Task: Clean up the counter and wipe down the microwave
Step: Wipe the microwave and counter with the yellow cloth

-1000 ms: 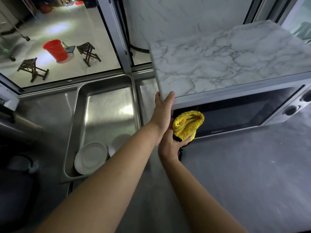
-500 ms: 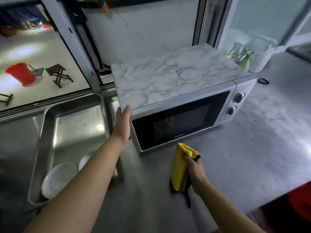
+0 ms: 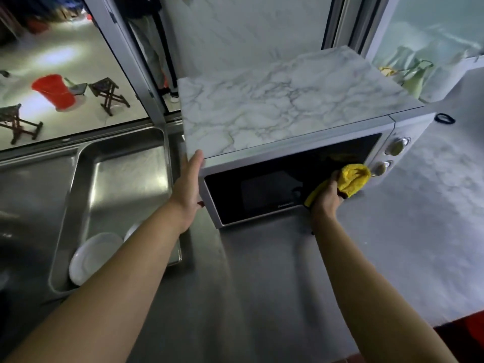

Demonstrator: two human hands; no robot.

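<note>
We hold the yellow cloth (image 3: 352,181) bunched in our right hand (image 3: 327,197), pressed on the microwave (image 3: 288,142) door near its knobs. Our left hand (image 3: 187,186) lies flat, fingers straight, against the microwave's left side.

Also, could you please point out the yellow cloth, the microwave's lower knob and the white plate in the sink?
yellow cloth (image 3: 354,179), head view, on the bunched top of the cloth.
lower knob (image 3: 380,168), head view, on the knob's face.
white plate (image 3: 91,255), head view, on the plate's centre.
</note>
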